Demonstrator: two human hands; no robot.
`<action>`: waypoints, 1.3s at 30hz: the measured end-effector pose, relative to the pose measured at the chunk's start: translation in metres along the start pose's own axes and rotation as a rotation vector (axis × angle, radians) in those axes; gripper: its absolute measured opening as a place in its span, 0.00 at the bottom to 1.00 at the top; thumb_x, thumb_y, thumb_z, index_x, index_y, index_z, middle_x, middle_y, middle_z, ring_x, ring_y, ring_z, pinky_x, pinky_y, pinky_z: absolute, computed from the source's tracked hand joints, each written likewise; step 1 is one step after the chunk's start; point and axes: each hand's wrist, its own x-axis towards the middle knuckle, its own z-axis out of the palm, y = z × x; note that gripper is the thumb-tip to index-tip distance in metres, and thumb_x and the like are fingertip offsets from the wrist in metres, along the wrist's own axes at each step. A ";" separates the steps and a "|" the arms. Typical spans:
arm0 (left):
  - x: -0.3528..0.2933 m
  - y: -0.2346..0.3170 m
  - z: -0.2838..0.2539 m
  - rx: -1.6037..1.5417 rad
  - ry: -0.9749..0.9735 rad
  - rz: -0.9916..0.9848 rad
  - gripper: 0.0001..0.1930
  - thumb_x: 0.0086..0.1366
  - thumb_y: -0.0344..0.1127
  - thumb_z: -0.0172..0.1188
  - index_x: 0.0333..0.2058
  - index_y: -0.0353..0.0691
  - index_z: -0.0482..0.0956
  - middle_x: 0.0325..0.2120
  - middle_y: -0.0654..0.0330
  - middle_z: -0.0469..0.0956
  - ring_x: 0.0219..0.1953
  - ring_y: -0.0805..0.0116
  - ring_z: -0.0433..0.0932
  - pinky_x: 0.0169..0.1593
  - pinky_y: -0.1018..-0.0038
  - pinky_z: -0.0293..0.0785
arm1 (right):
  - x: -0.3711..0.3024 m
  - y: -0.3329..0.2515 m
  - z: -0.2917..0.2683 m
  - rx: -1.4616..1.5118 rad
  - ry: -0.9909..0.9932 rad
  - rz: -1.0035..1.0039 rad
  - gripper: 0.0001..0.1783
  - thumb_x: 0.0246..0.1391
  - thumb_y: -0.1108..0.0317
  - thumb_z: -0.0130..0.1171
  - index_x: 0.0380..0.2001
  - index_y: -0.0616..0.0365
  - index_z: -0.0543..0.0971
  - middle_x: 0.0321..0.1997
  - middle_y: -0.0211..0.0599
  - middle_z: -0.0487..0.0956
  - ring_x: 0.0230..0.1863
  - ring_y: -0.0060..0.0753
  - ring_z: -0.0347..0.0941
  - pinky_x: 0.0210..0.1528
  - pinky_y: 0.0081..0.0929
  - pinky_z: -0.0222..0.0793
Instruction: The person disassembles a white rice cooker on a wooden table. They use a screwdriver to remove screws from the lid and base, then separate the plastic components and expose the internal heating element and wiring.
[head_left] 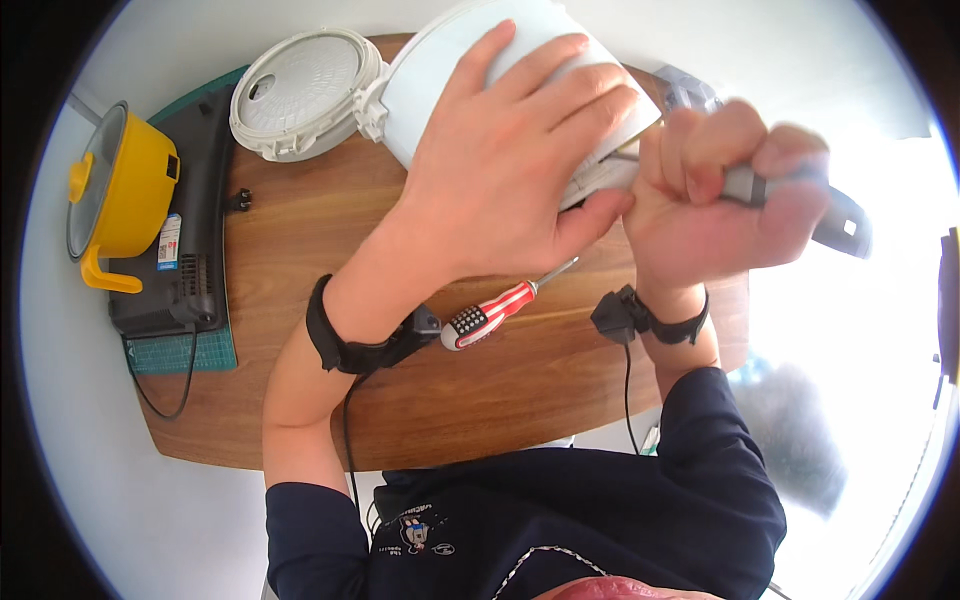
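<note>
A pale blue and white rice cooker [428, 82] lies tipped on its side at the far middle of the table, its white lid [315, 80] swung open to the left. My left hand [510, 150] rests over the cooker's side, fingers spread along the curve and thumb near the base edge. Wrapped in a fist, my right hand [715, 200] grips a screwdriver [843, 222] with a grey and black handle. Its thin shaft points left toward the cooker's underside; the tip is hidden. A second screwdriver [490, 315], red and white handled, lies below my left hand.
On the left, a yellow electric pot [140, 190] sits on a black appliance [205, 130] over a green cutting mat [210, 352]. A black plug [240, 199] lies beside them. Clear plastic [688, 88] is behind my right hand. Cables hang from both wrist straps.
</note>
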 end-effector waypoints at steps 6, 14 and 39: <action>0.004 -0.002 -0.004 -0.002 -0.026 0.074 0.31 0.64 0.54 0.63 0.59 0.39 0.77 0.60 0.50 0.75 0.67 0.46 0.71 0.72 0.42 0.56 | 0.020 -0.005 0.020 -0.210 0.046 0.249 0.16 0.70 0.60 0.44 0.25 0.50 0.64 0.15 0.29 0.58 0.16 0.20 0.43 0.18 0.24 0.39; 0.003 -0.002 -0.002 -0.018 -0.021 0.073 0.33 0.64 0.56 0.63 0.59 0.38 0.77 0.60 0.49 0.75 0.68 0.45 0.69 0.72 0.42 0.55 | 0.021 -0.013 0.027 -0.138 0.041 0.234 0.17 0.73 0.55 0.51 0.34 0.55 0.67 0.16 0.26 0.65 0.16 0.14 0.55 0.18 0.19 0.50; 0.000 0.002 -0.001 0.074 -0.031 0.062 0.34 0.61 0.56 0.68 0.62 0.46 0.77 0.61 0.62 0.76 0.70 0.57 0.69 0.75 0.45 0.54 | 0.008 -0.015 -0.123 -0.830 -0.470 0.140 0.16 0.62 0.71 0.69 0.53 0.56 0.85 0.55 0.33 0.85 0.53 0.29 0.79 0.56 0.26 0.75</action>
